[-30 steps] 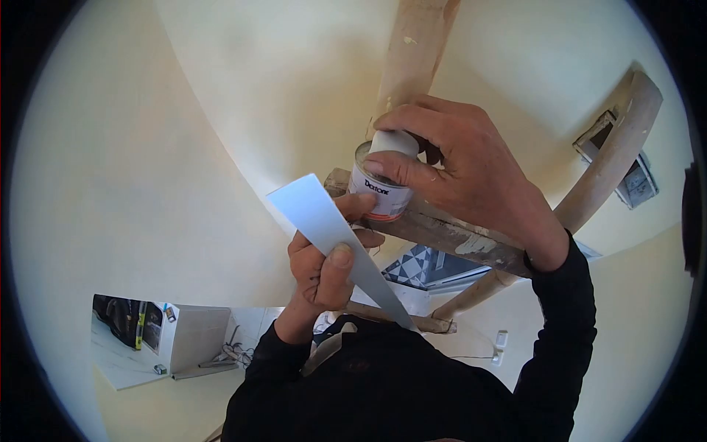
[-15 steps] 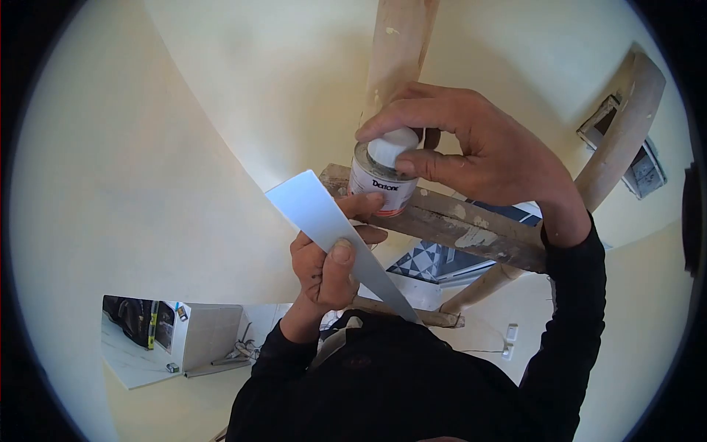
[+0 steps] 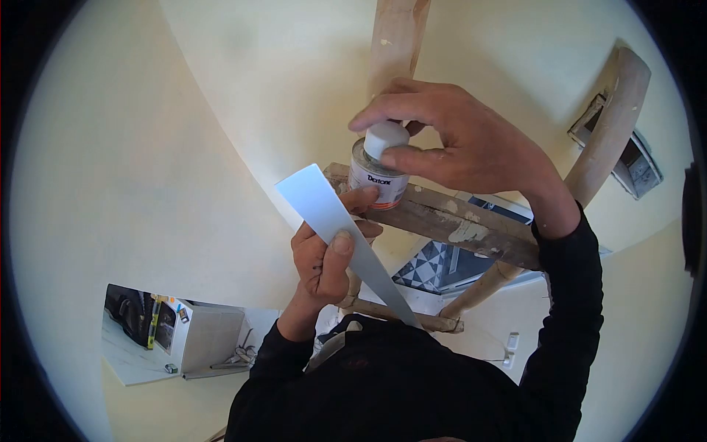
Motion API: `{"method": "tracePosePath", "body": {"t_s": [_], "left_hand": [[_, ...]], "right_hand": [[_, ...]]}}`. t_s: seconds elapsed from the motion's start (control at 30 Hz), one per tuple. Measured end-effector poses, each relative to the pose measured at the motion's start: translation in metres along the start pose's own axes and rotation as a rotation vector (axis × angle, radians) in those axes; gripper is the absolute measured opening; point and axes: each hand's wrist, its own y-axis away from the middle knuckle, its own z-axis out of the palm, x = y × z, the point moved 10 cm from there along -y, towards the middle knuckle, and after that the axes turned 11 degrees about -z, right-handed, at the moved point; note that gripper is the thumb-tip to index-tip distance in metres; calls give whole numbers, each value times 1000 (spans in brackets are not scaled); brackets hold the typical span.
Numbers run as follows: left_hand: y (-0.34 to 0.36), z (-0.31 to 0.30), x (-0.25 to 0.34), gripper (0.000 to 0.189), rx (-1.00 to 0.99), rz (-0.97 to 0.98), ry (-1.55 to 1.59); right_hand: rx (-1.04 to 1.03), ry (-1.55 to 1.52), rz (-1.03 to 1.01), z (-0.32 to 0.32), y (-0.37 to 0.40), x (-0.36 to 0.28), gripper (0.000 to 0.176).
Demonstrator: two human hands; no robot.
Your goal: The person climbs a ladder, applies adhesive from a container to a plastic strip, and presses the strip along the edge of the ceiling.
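A small white tin (image 3: pixel 377 180) with a dark printed label and a red bottom band stands on a paint-stained wooden ladder rung (image 3: pixel 456 225). My right hand (image 3: pixel 456 147) reaches over it from the right, thumb and fingers pinched on a round white cap (image 3: pixel 384 137) at the tin's top. My left hand (image 3: pixel 324 265) grips a long flat pale-grey strip (image 3: pixel 317 199) that slants up to the left. Its fingertips also touch the tin's lower side. Both arms wear black sleeves.
The ladder's wooden rails rise at the centre (image 3: pixel 394 37) and at the right (image 3: pixel 611 125) against a cream wall. An open wall box (image 3: pixel 637 166) sits behind the right rail. Far below lie patterned floor tiles (image 3: pixel 434 269) and a white box (image 3: pixel 199 339) with tools.
My right hand has lifted the white cap a little higher above the tin's rim. The left hand and the strip have edged slightly right and up. The view shifted a bit.
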Motion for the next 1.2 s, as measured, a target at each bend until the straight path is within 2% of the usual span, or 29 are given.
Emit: {"method": "tracePosePath", "body": {"t_s": [0.13,0.2,0.23,0.3,0.43,0.63,0.7,0.73,0.8,0.93,1.0,1.03,1.13,1.2], "left_hand": [[0,3,1,52,-10,-63,-67],[1,1,6,40,-20,40,-46],[1,2,8,40,-18,43,-45],[2,2,8,41,-9,15,-52],[2,4,12,41,-18,53,-94],[5,7,23,42,-35,72,-99],[6,9,3,55,-51,-254,-78],[6,8,7,55,-47,-252,-78],[7,19,0,46,-189,-381,82],[2,22,2,46,-213,-430,114],[3,25,-3,45,-246,-517,157],[2,24,-1,45,-231,-512,159],[0,28,4,42,-252,-512,144],[1,34,5,39,-307,-525,141]], "right_hand": [[-134,110,157,8,5,9,30],[-104,60,125,5,3,8,32],[-105,62,122,5,3,8,32],[15,-21,118,-5,4,6,29],[-2,-1,148,-8,10,6,30],[192,-36,157,-31,19,2,27],[232,-42,208,-40,25,2,27],[229,-42,204,-41,28,1,27],[316,-139,290,-48,42,7,28],[346,-132,326,-54,57,4,30],[465,-183,305,-62,61,-6,33],[452,-187,296,-60,59,-12,33],[465,-177,177,-62,51,-39,36],[377,-156,70,-54,39,-58,42]]}}
